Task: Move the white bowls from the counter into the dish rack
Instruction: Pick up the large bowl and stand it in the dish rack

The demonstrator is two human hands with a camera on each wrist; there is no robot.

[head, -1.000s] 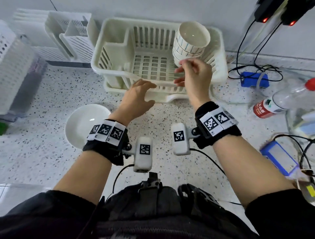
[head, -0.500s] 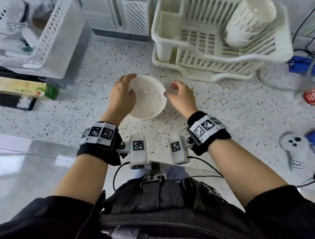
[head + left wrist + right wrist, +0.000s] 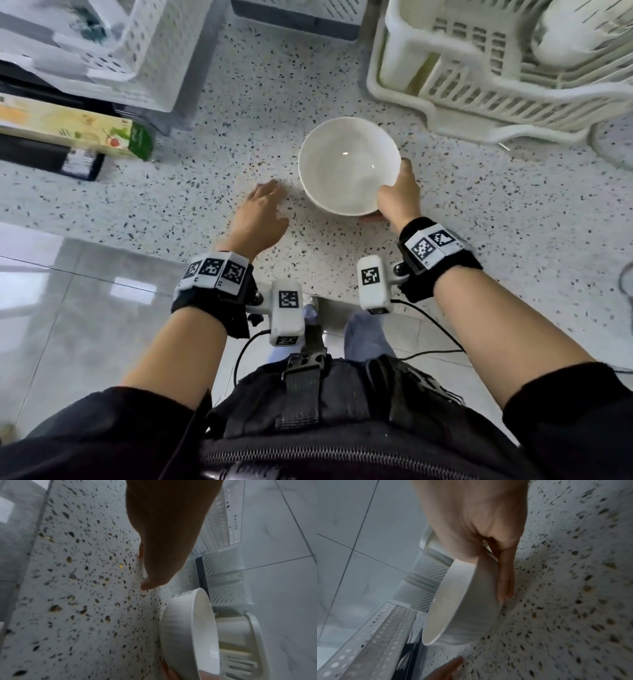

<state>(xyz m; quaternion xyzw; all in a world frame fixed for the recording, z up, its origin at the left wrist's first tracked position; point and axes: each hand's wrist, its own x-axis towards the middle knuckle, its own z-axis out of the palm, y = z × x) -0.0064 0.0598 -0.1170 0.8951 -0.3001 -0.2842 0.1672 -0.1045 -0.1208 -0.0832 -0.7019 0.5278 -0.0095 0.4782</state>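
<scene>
A white bowl (image 3: 347, 164) is in the middle of the speckled counter (image 3: 479, 212), just in front of the dish rack (image 3: 455, 113). My right hand (image 3: 399, 192) grips the bowl at its near right rim, thumb on the rim and fingers along the outer wall (image 3: 504, 577). The bowl (image 3: 458, 605) looks tilted and slightly raised. My left hand (image 3: 262, 212) hovers open over the counter to the left of the bowl, not touching it. Stacked white bowls (image 3: 568, 37) lie in the rack's far right part.
White perforated baskets (image 3: 113, 44) stand at the back left. A green and yellow carton (image 3: 75, 132) lies at the left. The counter's front edge runs just behind my wrists, with tiled floor (image 3: 68, 325) below.
My left hand has let go of the bowl and drawn back to the left. My right hand has taken hold of the rim and shifted the bowl towards the rack.
</scene>
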